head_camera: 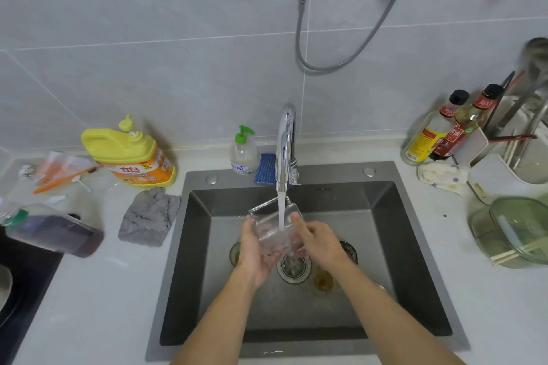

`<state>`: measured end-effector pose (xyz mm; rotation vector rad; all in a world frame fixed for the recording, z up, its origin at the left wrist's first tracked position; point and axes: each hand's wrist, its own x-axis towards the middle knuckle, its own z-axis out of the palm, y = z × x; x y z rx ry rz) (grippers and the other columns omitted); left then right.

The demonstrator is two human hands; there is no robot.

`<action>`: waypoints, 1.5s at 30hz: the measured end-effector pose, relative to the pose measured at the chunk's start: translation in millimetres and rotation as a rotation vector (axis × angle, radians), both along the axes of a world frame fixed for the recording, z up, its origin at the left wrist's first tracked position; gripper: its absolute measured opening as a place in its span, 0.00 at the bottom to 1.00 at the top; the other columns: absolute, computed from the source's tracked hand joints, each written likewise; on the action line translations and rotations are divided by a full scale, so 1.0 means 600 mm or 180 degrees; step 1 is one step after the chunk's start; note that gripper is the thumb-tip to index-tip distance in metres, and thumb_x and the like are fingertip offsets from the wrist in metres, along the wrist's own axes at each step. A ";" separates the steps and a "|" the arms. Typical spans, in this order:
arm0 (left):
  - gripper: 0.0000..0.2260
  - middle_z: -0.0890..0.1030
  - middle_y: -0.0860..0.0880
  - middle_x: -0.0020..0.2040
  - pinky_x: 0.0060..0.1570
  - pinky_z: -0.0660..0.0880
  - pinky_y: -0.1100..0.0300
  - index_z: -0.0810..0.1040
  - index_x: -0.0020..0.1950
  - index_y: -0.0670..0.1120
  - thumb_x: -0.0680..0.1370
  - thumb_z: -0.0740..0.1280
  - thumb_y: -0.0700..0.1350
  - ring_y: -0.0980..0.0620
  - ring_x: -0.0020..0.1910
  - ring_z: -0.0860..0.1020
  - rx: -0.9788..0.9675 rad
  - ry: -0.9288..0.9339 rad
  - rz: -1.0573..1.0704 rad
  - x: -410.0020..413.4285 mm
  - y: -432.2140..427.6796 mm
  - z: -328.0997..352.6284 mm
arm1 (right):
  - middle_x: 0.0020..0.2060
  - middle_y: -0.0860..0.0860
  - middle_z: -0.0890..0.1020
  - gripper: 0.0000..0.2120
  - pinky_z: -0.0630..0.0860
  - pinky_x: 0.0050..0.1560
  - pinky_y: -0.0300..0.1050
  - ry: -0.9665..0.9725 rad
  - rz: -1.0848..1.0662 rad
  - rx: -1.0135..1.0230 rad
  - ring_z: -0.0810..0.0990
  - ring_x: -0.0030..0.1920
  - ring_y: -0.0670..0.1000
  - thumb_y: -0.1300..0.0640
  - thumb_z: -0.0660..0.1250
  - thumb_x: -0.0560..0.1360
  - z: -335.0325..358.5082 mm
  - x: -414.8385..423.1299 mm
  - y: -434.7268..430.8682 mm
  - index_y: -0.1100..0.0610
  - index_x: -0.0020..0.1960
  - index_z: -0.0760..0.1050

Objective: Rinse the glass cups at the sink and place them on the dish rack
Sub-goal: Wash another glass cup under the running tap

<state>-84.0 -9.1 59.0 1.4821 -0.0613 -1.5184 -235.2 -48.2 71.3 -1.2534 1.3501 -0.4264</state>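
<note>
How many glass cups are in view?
4. Held cup in the left hand and right hand under the tap. In the sink: a yellowish cup left of the drain, an amber cup right of it, a dark cup behind the right wrist. Arms may hide more.

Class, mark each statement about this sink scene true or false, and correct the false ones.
1. Water runs from the faucet into the glass cup. True.
2. Only the left hand touches the cup. False: the left hand and the right hand both hold it.
3. The yellow detergent bottle stands right of the sink. False: it stands left of the sink.
4. The other cups sit in the sink. True.
</note>
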 end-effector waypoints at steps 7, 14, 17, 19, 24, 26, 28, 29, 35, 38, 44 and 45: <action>0.28 0.85 0.35 0.60 0.74 0.72 0.43 0.78 0.69 0.38 0.82 0.65 0.60 0.38 0.63 0.83 -0.0263 0.0234 -0.0233 0.001 0.012 0.024 | 0.33 0.53 0.77 0.23 0.80 0.43 0.46 0.0231 0.0785 0.0055 0.77 0.32 0.51 0.31 0.60 0.79 0.040 -0.006 -0.003 0.48 0.43 0.80; 0.31 0.83 0.34 0.64 0.69 0.75 0.46 0.79 0.69 0.36 0.82 0.63 0.62 0.39 0.63 0.83 -0.0134 0.0676 -0.0040 0.003 0.007 0.012 | 0.35 0.43 0.82 0.22 0.76 0.41 0.38 0.0585 0.0653 -0.0862 0.76 0.33 0.40 0.31 0.72 0.70 0.029 0.000 -0.003 0.51 0.42 0.82; 0.27 0.87 0.35 0.53 0.69 0.75 0.45 0.82 0.62 0.34 0.83 0.64 0.58 0.39 0.54 0.86 -0.0252 0.0719 0.0109 0.001 0.008 0.005 | 0.26 0.46 0.79 0.24 0.72 0.33 0.44 0.0518 0.0416 -0.0772 0.69 0.27 0.46 0.30 0.75 0.67 0.035 0.014 -0.001 0.52 0.34 0.82; 0.26 0.87 0.36 0.52 0.68 0.75 0.45 0.80 0.67 0.36 0.84 0.62 0.58 0.40 0.51 0.87 -0.0370 0.0704 0.0097 0.000 0.011 0.009 | 0.30 0.50 0.84 0.23 0.78 0.34 0.50 0.0388 0.0575 -0.0423 0.75 0.26 0.49 0.28 0.74 0.67 0.046 0.008 -0.014 0.48 0.40 0.86; 0.27 0.86 0.38 0.59 0.62 0.79 0.50 0.82 0.68 0.40 0.80 0.68 0.59 0.41 0.52 0.86 -0.0050 0.0740 0.0034 0.002 -0.004 0.013 | 0.50 0.46 0.76 0.22 0.80 0.55 0.47 0.0649 0.1254 -0.0618 0.77 0.43 0.39 0.30 0.65 0.76 0.051 -0.007 -0.023 0.45 0.57 0.83; 0.26 0.87 0.37 0.55 0.41 0.84 0.53 0.81 0.66 0.38 0.81 0.68 0.59 0.42 0.44 0.87 0.0145 0.0801 0.0166 0.008 -0.012 0.022 | 0.69 0.43 0.66 0.09 0.69 0.72 0.46 0.0820 0.1371 -0.1110 0.70 0.68 0.45 0.40 0.72 0.76 0.039 -0.015 -0.017 0.43 0.52 0.80; 0.22 0.87 0.36 0.50 0.36 0.84 0.49 0.78 0.64 0.39 0.82 0.67 0.58 0.39 0.42 0.88 0.0307 0.0734 0.0201 0.015 -0.023 0.016 | 0.79 0.41 0.59 0.04 0.56 0.80 0.48 0.1163 0.1528 -0.1923 0.54 0.81 0.45 0.47 0.75 0.75 0.030 -0.022 -0.015 0.45 0.47 0.81; 0.21 0.87 0.36 0.48 0.37 0.84 0.48 0.76 0.63 0.40 0.82 0.68 0.57 0.38 0.42 0.88 0.0355 0.0699 0.0186 0.018 -0.026 0.014 | 0.80 0.41 0.60 0.04 0.52 0.82 0.49 0.1199 0.1541 -0.2128 0.52 0.81 0.44 0.49 0.77 0.74 0.027 -0.023 -0.018 0.45 0.46 0.83; 0.22 0.87 0.36 0.48 0.36 0.85 0.49 0.80 0.68 0.39 0.84 0.66 0.55 0.41 0.39 0.87 0.0111 0.1067 0.0508 0.013 -0.027 0.016 | 0.51 0.38 0.85 0.07 0.51 0.82 0.47 0.0657 0.1217 -0.1661 0.79 0.57 0.35 0.56 0.75 0.76 0.048 0.002 -0.035 0.44 0.45 0.82; 0.25 0.83 0.34 0.64 0.62 0.80 0.38 0.77 0.73 0.39 0.81 0.71 0.53 0.39 0.54 0.85 -0.0202 0.1063 0.0379 0.009 -0.024 0.008 | 0.41 0.39 0.86 0.09 0.74 0.71 0.48 0.0210 0.0551 -0.1139 0.83 0.45 0.38 0.60 0.73 0.77 0.044 0.018 -0.024 0.46 0.46 0.84; 0.24 0.86 0.37 0.57 0.61 0.80 0.36 0.77 0.69 0.43 0.77 0.72 0.54 0.38 0.53 0.86 -0.0229 0.0267 -0.0062 0.010 -0.026 0.007 | 0.52 0.38 0.86 0.06 0.75 0.71 0.54 0.0144 0.1366 -0.0627 0.83 0.56 0.38 0.49 0.70 0.81 0.041 0.001 -0.018 0.37 0.51 0.84; 0.23 0.86 0.38 0.58 0.62 0.79 0.34 0.78 0.69 0.44 0.78 0.72 0.54 0.37 0.54 0.86 -0.0191 0.0244 -0.0139 0.011 -0.029 0.007 | 0.55 0.37 0.85 0.04 0.66 0.78 0.57 0.0472 0.1798 -0.0729 0.81 0.60 0.39 0.45 0.70 0.80 0.042 -0.005 -0.020 0.34 0.50 0.81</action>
